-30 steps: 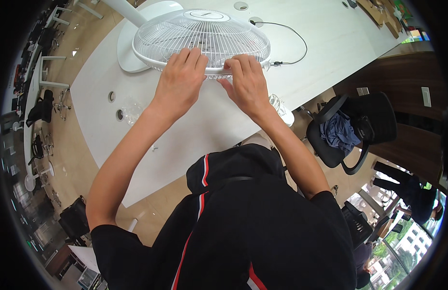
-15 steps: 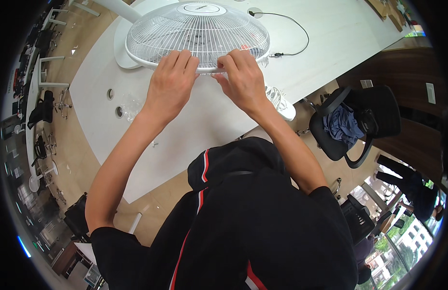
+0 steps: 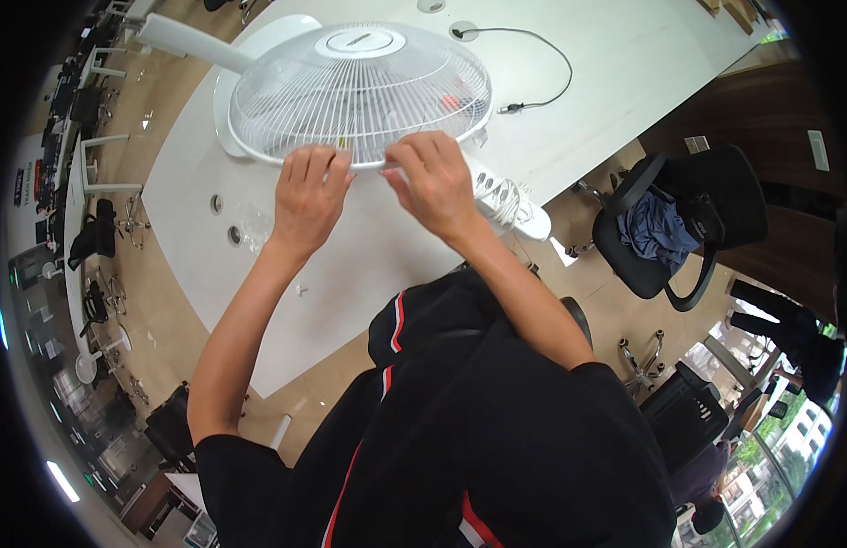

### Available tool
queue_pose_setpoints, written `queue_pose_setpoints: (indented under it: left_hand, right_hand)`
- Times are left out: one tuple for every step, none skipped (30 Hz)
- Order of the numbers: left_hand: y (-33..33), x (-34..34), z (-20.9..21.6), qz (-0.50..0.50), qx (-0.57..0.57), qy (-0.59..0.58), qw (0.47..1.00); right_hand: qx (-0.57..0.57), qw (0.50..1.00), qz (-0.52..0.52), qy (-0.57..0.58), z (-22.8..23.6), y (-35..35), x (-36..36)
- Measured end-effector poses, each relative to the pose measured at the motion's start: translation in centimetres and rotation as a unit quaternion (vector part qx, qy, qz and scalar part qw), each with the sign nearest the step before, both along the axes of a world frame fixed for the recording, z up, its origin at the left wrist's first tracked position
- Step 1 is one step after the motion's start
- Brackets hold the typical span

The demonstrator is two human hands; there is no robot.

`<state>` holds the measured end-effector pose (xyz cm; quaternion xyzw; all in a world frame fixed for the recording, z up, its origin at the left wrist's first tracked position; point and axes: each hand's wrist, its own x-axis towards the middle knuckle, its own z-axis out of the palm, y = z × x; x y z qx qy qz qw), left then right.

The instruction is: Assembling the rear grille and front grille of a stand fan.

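A white fan head with a domed wire grille (image 3: 350,96) is tilted over the table, its front cap facing up. My left hand (image 3: 310,199) pinches the near edge of the grille's rim, fingers on top and thumb by the edge. A short way to the right, my right hand (image 3: 431,185) has its fingers curled on the same rim, thumb below. The white fan pole (image 3: 195,46) runs off to the upper left. Behind the head, part of a round white base (image 3: 224,114) shows. Through the wires, the inside is hard to make out.
A white power strip with a coiled cord (image 3: 510,205) lies right of my right hand on the white table (image 3: 323,283). A black cable (image 3: 567,68) loops behind. Clear plastic wrap (image 3: 256,226) lies left by two cable holes. A black chair (image 3: 638,233) holds blue cloth.
My view has shifted, so the fan and both hands appear lower and further left. More of the power strip and pole shows. Both hands stay on the rim.
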<state>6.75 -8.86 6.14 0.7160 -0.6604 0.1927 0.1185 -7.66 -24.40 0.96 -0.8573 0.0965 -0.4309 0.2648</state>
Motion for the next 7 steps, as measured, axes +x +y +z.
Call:
queue_pose_setpoints:
  left_hand:
    - [0.1, 0.1, 0.1, 0.015, 0.000, 0.004, 1.000]
    - [0.2, -0.1, 0.2, 0.026, 0.002, 0.012, 1.000]
    - [0.1, -0.3, 0.3, 0.018, 0.002, 0.011, 1.000]
    - [-0.1, -0.4, 0.6, 0.030, -0.007, 0.006, 1.000]
    - [-0.3, -0.3, 0.6, 0.041, -0.016, 0.002, 0.999]
    - [-0.5, -0.2, 0.4, 0.055, -0.019, -0.001, 0.998]
    - [-0.7, -0.2, 0.4, 0.069, -0.022, -0.003, 0.997]
  right_hand:
    - [0.000, 1.000, 0.009, 0.004, 0.2, -0.1, 0.1]
    - [0.002, 1.000, 0.015, 0.012, 0.5, -0.1, -0.2]
    - [0.001, 1.000, 0.007, 0.010, 0.5, -0.1, -0.6]
    - [0.003, 1.000, 0.015, -0.004, 0.4, -0.3, -0.7]
    - [0.004, 1.000, 0.023, -0.017, 0.3, -0.5, -1.0]
    - [0.016, 0.999, 0.038, 0.001, 0.3, -1.2, -2.0]
    - [0.036, 0.999, 0.039, -0.007, -0.2, -2.2, -2.8]
